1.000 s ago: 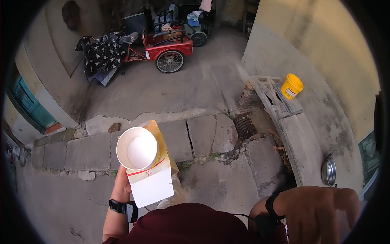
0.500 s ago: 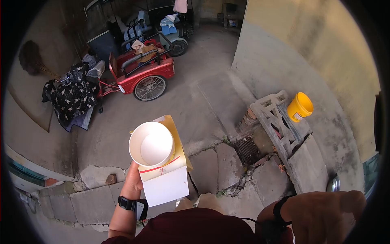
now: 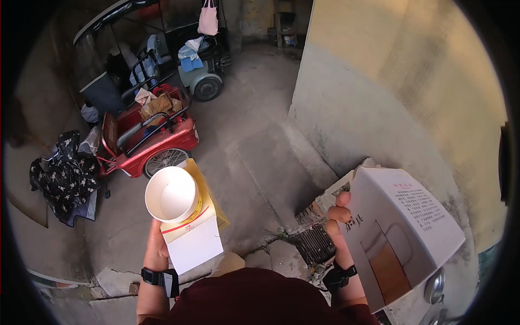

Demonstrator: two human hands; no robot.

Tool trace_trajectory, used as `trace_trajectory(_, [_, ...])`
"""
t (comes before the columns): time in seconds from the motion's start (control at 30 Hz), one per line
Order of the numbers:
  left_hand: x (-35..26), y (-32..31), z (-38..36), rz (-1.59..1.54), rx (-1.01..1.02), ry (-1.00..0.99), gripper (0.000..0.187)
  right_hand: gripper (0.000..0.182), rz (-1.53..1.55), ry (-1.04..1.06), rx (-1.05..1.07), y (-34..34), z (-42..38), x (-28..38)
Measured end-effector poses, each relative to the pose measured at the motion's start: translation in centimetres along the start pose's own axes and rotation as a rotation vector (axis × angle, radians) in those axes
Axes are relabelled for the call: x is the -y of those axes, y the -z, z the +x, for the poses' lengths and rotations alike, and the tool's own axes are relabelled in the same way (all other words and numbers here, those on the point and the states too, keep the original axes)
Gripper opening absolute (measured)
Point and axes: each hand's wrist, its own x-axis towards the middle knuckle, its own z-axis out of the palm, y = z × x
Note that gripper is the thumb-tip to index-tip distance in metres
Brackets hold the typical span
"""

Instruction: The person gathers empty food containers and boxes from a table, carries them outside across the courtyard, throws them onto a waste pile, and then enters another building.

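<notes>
My left hand is closed around the underside of a yellow and white carton with an open flap. An empty white paper cup stands tilted against the carton, above that hand, its mouth facing me. At the right, my right hand grips the edge of a larger white box, which has printed text on one side and an orange-brown patch showing through an opening. The box hides part of the fingers.
A red cargo tricycle and a grey vehicle stand at the upper left. Dark flowered cloth hangs left. Near my right arm lies a drain grate, with a metal bowl beyond the box. A wall rises at right.
My right hand has come up from the lower right and now holds the white box. The cup and carton have shifted left in view, and the camera view has turned.
</notes>
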Motion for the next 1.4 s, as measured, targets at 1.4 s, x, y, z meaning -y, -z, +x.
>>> trace_trajectory(1.4, [-24.4,-32.1,109.2,0.089,-0.012,-0.058,0.058,0.058,-0.032,-0.322,-0.862,67.4,98.6,40.0])
